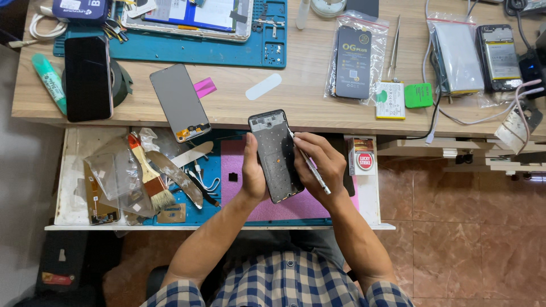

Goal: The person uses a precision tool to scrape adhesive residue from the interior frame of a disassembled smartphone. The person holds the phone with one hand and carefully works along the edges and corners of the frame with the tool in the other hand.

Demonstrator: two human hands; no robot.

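My left hand (253,170) grips the left edge of a black phone frame (277,156), held upright over an open drawer with its bare inner side facing me. My right hand (318,162) rests against the frame's right edge and holds thin metal tweezers (310,166), their tip touching the frame's upper right side. A loose grey phone screen (180,102) lies on the wooden desk to the left.
The open drawer (68,170) holds a pink mat (296,209), a paintbrush (149,173), plastic bags and small tools. On the desk (307,116) lie a black phone (88,77), a blue work mat (199,51), bagged phone parts (352,57), batteries and cables. A small red-and-white box (362,156) sits right of my hands.
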